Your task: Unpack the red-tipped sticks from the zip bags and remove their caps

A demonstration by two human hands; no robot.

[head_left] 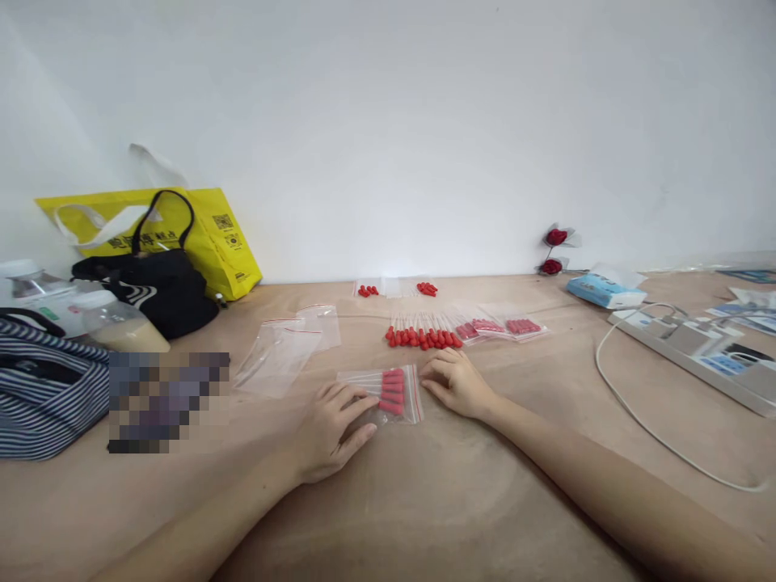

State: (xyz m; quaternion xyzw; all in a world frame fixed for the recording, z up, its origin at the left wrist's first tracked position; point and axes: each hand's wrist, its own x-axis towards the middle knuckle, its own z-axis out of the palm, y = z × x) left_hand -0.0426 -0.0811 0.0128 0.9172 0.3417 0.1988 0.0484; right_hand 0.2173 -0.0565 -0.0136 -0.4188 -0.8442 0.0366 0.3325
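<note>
A clear zip bag (411,396) with a red seal line lies on the table, holding several thin pale sticks with red ends (392,392). My left hand (333,428) rests on the bag's left part, fingers stretched out and thumb apart. At the sealing edge on the right, my right hand (457,382) touches down with bent, slightly parted fingers; no grip on the bag shows. Just beyond it, loose red-ended sticks (424,335) lie in a row. Filled zip bags (525,326) overlap to their right.
Flat zip bags (282,356) lie left of my hands. More red-ended pieces (428,288) sit by the wall. At left stand a yellow bag (234,259), a black bag (175,295) and a bottle (130,323). Tissues (600,289) and a power strip (697,352) with a cable are at right.
</note>
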